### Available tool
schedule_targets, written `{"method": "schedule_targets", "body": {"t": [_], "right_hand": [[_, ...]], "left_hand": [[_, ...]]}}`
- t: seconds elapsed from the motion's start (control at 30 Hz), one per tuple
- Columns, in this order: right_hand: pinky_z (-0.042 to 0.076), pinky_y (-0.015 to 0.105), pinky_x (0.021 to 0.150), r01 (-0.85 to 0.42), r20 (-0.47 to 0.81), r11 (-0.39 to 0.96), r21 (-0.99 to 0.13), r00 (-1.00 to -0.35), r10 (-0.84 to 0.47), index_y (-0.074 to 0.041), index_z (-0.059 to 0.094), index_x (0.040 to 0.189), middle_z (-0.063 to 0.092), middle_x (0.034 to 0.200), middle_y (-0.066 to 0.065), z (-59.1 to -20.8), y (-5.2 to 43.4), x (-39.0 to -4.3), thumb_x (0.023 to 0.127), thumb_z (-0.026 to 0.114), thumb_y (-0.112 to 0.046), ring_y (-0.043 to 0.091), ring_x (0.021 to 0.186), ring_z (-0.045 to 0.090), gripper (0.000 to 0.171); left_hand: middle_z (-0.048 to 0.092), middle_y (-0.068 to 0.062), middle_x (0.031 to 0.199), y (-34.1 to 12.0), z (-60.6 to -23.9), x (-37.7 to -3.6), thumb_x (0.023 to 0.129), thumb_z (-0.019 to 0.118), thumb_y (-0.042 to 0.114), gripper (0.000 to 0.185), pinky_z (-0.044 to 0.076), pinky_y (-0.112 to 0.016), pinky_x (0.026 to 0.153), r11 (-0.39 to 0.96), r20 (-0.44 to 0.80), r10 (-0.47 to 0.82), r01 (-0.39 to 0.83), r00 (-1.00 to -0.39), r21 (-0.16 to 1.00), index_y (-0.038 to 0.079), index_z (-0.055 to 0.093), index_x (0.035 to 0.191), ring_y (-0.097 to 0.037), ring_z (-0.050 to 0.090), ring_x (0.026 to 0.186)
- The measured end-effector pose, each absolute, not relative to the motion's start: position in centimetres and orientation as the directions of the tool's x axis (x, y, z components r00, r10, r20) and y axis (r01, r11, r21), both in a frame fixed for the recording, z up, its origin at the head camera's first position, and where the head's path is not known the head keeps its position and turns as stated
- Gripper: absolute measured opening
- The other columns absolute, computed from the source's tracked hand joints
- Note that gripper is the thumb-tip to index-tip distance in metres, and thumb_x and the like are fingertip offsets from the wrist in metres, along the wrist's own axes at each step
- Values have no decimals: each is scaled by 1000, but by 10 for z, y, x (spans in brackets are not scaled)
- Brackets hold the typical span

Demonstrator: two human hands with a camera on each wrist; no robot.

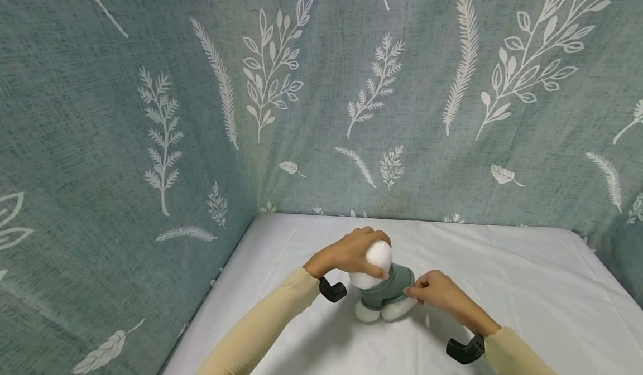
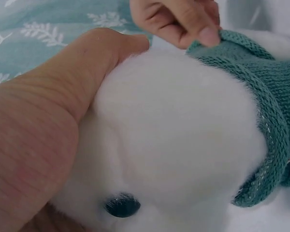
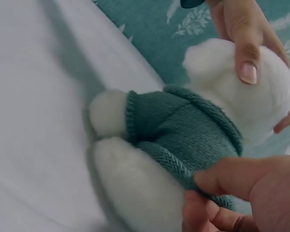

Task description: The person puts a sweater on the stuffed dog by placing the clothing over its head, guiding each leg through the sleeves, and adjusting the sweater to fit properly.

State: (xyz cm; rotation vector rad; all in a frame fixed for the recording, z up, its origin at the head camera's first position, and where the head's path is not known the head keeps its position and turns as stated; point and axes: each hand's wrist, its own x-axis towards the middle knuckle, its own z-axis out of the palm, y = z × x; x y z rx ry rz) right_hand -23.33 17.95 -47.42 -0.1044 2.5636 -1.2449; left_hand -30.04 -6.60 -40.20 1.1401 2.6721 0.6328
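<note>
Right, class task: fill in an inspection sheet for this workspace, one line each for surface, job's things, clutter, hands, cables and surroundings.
Surface: white cloth-covered table, lightly creased.
Job's things: white plush toy bear in a teal knitted sweater, sitting on the table.
Clutter: nothing seen.
Hands: left hand grips the bear's white head; right hand pinches the sweater's edge between thumb and fingers. Both arms wear cream sleeves and black wrist mounts.
Cables: nothing seen.
Surroundings: teal fabric backdrop with white leaf print behind and to the left of the table.
</note>
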Motion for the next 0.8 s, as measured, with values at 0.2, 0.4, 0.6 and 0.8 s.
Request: {"method": "schedule_targets", "body": {"t": [0.2, 0.4, 0.6, 0.8], "right_hand": [[36, 33, 59, 84, -248, 605, -792, -950, -192, -11, 62, 66, 60, 66, 5, -486, 186, -224, 94, 76, -27, 16, 60, 41, 35], [34, 33, 57, 87, -227, 589, -803, -959, -168, -8, 65, 73, 60, 70, 6, -487, 190, -226, 97, 72, -40, 17, 60, 37, 40], [41, 36, 66, 55, -126, 602, -796, -989, -77, -10, 68, 83, 62, 77, 4, -482, 186, -244, 102, 61, -49, 21, 71, 51, 44], [46, 35, 68, 31, -90, 609, -793, -994, -68, -7, 70, 92, 63, 81, 3, -483, 181, -253, 102, 64, -40, 22, 77, 58, 35]], "left_hand": [[55, -2, 123, -67, -401, -300, 82, 86, 43, 58, 52, -32, 72, 613, 10, 721, 644, -693, 457, 28, 59, 131, -18, 52, 106], [55, -3, 124, -67, -403, -302, 83, 85, 42, 58, 52, -32, 72, 612, 7, 722, 644, -691, 459, 28, 59, 133, -18, 52, 107], [55, -3, 124, -67, -402, -301, 82, 86, 42, 60, 51, -32, 72, 616, 15, 719, 647, -695, 450, 27, 59, 133, -17, 52, 105], [55, -3, 124, -68, -401, -297, 81, 86, 43, 60, 52, -31, 72, 601, 20, 726, 649, -687, 467, 27, 59, 132, -17, 51, 105]]}}
